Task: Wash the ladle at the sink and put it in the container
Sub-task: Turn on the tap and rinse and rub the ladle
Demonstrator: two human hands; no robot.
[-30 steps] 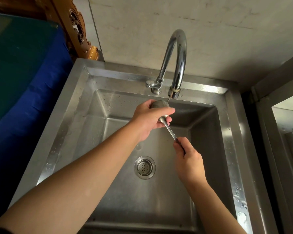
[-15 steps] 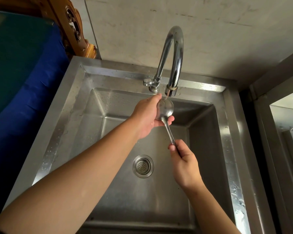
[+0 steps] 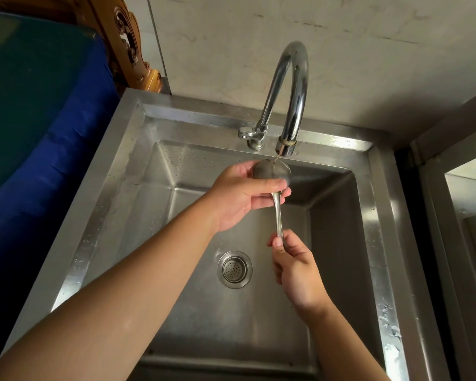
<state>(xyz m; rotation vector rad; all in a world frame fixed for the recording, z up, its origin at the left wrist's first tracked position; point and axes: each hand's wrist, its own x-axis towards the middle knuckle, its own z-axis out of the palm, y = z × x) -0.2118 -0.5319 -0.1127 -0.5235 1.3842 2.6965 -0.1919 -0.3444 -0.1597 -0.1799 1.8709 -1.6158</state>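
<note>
A steel ladle [image 3: 272,171] is held over the steel sink [image 3: 127,171], its bowl turned back-side up right under the faucet [image 3: 291,100] spout. A thin trickle of water falls onto the bowl. My left hand [image 3: 242,193] cups the bowl from the left, thumb lying across its lower edge. My right hand [image 3: 297,270] pinches the lower end of the thin handle, which runs down from the bowl. No container is in view.
The drain strainer [image 3: 234,268] sits in the basin floor below my hands. A blue cloth-covered surface [image 3: 39,133] lies left of the sink, carved wood [image 3: 127,42] behind it. A steel frame [image 3: 451,215] stands to the right. A wall rises behind the faucet.
The ladle bowl has been turned from hollow side facing me to back side up under the spout. My left thumb now lies across the bowl's edge. Both hands stay in place.
</note>
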